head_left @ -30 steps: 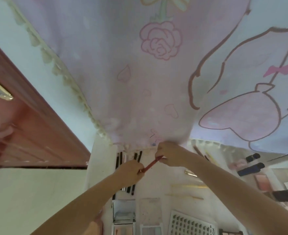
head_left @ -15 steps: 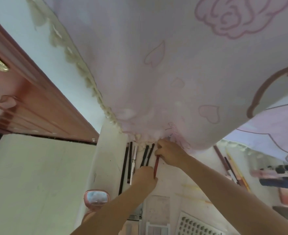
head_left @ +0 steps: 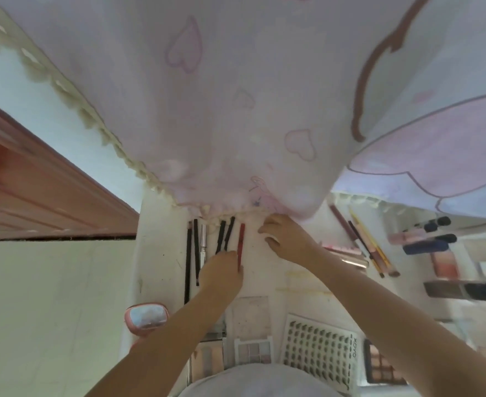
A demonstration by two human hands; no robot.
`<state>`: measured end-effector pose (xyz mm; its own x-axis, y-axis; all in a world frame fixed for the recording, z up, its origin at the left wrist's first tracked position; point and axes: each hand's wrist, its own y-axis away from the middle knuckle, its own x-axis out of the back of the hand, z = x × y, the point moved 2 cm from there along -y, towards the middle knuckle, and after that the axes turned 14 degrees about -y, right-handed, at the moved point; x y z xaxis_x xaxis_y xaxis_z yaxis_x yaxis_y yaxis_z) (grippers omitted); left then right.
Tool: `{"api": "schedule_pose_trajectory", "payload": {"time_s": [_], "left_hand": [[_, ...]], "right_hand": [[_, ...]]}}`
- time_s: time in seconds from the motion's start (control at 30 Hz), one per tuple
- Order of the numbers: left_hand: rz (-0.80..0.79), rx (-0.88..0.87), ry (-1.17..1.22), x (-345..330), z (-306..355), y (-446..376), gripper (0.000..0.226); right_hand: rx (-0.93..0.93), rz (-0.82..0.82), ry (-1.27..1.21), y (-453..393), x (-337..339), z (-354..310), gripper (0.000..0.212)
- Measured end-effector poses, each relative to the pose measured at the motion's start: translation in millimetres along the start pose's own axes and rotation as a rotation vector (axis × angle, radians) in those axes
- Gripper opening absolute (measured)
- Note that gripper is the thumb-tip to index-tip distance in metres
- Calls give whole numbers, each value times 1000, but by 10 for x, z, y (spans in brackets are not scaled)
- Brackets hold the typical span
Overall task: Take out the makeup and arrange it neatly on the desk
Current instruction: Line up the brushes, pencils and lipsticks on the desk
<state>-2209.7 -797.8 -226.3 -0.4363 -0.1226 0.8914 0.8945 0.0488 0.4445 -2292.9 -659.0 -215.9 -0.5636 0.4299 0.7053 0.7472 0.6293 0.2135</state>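
At the far left a pink compact mirror (head_left: pixel 146 317) sits on the edge of the white desk (head_left: pixel 161 253). Next come black pencils (head_left: pixel 188 262) and a silver pen (head_left: pixel 203 242) lying side by side, then two more dark pencils (head_left: pixel 225 234). My left hand (head_left: pixel 221 272) holds the lower end of the red pencil (head_left: pixel 240 239), fingers curled round it, the pencil lying parallel beside the dark ones. My right hand (head_left: pixel 289 242) rests on the desk under the curtain (head_left: pixel 236 110), fingers loosely apart, gripping nothing. Further right lie a lash tray (head_left: pixel 319 356), more pencils (head_left: pixel 365 245) and tubes (head_left: pixel 425 245).
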Motion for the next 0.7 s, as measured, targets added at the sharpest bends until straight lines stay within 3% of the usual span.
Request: {"api": "schedule_pose_trajectory", "payload": {"time_s": [0.17, 0.33, 0.5, 0.7], "left_hand": [[127, -194, -86, -33, 188, 9, 36], [16, -416, -262, -248, 490, 14, 51], [-116, -409, -349, -370, 635, -17, 57], [-165, -413, -369, -393, 609, -10, 57]], "right_hand": [[-113, 172, 34, 681, 298, 331, 16], [-370, 229, 173, 1121, 455, 687, 24], [-483, 131, 298, 1244, 402, 818, 33], [-506, 135, 315, 1253, 333, 869, 38]]}}
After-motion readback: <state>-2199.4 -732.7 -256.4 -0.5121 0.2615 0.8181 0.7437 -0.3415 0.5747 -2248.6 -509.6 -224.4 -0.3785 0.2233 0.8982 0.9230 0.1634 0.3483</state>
